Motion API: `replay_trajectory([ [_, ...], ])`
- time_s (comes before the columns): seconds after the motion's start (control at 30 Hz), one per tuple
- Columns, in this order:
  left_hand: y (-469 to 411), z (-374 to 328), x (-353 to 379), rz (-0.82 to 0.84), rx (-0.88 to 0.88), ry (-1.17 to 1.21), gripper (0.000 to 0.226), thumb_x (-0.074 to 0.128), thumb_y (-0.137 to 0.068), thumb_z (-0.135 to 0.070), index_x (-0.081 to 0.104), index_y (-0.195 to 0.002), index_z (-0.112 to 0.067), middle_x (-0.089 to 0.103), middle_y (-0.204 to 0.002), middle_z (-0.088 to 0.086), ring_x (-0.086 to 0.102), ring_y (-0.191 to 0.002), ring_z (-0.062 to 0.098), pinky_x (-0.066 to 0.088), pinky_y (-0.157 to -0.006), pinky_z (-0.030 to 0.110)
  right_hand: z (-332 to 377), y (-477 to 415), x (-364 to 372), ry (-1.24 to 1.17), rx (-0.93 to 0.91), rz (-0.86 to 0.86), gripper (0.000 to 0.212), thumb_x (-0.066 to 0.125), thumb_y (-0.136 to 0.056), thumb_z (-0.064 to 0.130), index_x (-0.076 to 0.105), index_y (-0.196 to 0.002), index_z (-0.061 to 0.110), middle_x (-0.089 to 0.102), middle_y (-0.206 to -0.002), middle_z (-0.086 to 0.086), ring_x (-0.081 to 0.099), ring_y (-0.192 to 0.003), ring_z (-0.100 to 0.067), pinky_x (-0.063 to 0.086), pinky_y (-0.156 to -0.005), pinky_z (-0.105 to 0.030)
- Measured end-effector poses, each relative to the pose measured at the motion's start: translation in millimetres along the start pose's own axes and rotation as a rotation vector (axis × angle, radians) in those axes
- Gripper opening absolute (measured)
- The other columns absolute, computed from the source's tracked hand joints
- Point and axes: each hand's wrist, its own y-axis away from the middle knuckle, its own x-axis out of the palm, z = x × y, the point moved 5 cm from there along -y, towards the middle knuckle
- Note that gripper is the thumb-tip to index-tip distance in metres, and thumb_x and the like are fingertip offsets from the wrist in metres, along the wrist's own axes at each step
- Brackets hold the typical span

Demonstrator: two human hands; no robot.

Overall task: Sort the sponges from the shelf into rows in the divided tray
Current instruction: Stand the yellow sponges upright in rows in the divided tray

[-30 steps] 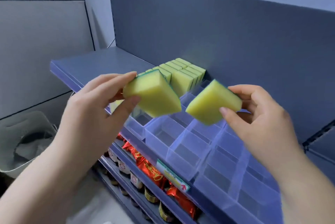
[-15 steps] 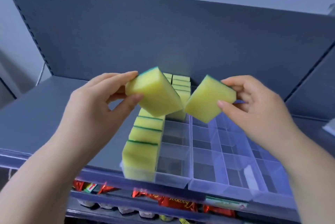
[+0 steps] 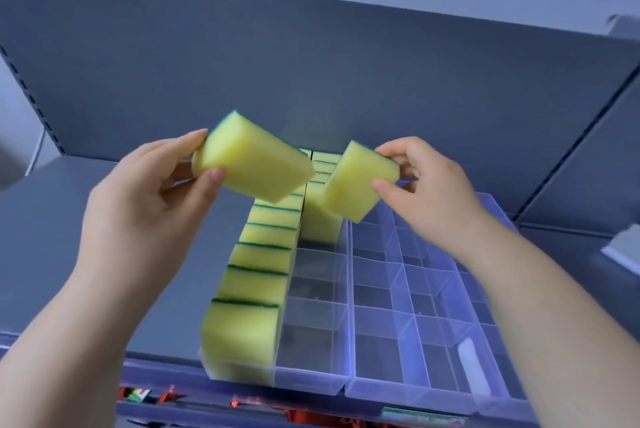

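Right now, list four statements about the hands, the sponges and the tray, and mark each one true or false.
1. The left hand pinches a yellow sponge. True.
2. The right hand is empty. False: it holds a second sponge.
3. A row of sponges fills the leftmost column of the tray. True.
4. The right-side compartments are packed with sponges. False: no sponges sit there.

Sponges (image 3: pixel 256 275) matt foam (green scourer backing); tray (image 3: pixel 381 389) clear glossy plastic.
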Motion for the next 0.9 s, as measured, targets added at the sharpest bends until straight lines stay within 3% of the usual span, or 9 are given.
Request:
replay_trajectory([
  [0.07, 2, 5, 1, -0.023, -0.008, 0.010, 0.030, 0.052, -0.081, -0.053, 0.055, -0.111, -0.055, 0.065, -0.110, -0.012, 0.064, -0.095, 0.004, 0.052, -0.089, 0.037, -5, -5, 7, 0.017, -0.011, 0.029, 0.028, 0.064, -0.083, 0.015, 0.054, -0.103, 0.032, 0.062, -0.097, 0.012, 0.059, -0.092, -0.008, 0.049, -0.081, -0.027],
  [0.27, -4, 13, -7, -0.040, -0.031, 0.034, 0.037, 0.053, -0.083, -0.053, 0.057, -0.119, -0.045, 0.067, -0.109, -0.010, 0.065, -0.097, 0.009, 0.051, -0.090, 0.044, -10, -14, 23, 0.067, 0.012, 0.119, 0.030, 0.064, -0.083, 0.017, 0.055, -0.109, 0.030, 0.062, -0.100, 0.011, 0.056, -0.084, -0.002, 0.041, -0.071, -0.007],
  [0.4, -15, 17, -8, -0.004, -0.016, 0.045, 0.041, 0.052, -0.084, -0.052, 0.058, -0.123, -0.037, 0.066, -0.111, -0.011, 0.064, -0.098, 0.007, 0.051, -0.090, 0.041, -9, -18, 38, 0.129, 0.018, 0.132, 0.031, 0.064, -0.082, 0.018, 0.056, -0.110, 0.028, 0.061, -0.105, 0.007, 0.057, -0.088, -0.011, 0.046, -0.079, -0.022],
  [0.53, -25, 21, -9, 0.048, -0.008, 0.076, 0.043, 0.052, -0.085, -0.052, 0.057, -0.125, -0.036, 0.066, -0.112, -0.010, 0.064, -0.099, 0.010, 0.050, -0.089, 0.045, -8, -18, 45, 0.194, 0.031, 0.094, 0.031, 0.062, -0.083, 0.016, 0.055, -0.113, 0.024, 0.057, -0.105, 0.008, 0.056, -0.086, -0.013, 0.044, -0.078, -0.023],
  [0.77, -26, 17, 2, 0.102, 0.023, 0.018, 0.038, 0.054, -0.087, -0.043, 0.059, -0.123, -0.032, 0.068, -0.106, -0.011, 0.056, -0.077, -0.013, 0.038, -0.069, -0.001, -7, -11, 41, 0.283, 0.030, 0.045, 0.033, 0.058, -0.084, 0.013, 0.057, -0.116, 0.022, 0.047, -0.102, 0.008, 0.052, -0.088, -0.012, 0.041, -0.079, -0.023],
  [0.9, -25, 15, 5, 0.129, 0.045, 0.015, 0.034, 0.057, -0.089, -0.036, 0.060, -0.123, -0.030, 0.068, -0.105, -0.007, 0.052, -0.070, -0.018, 0.034, -0.063, -0.004, -9, -11, 52, 0.344, 0.018, 0.091, 0.034, 0.056, -0.087, 0.015, 0.055, -0.120, 0.020, 0.050, -0.115, 0.003, 0.045, -0.086, -0.011, 0.043, -0.083, -0.028],
])
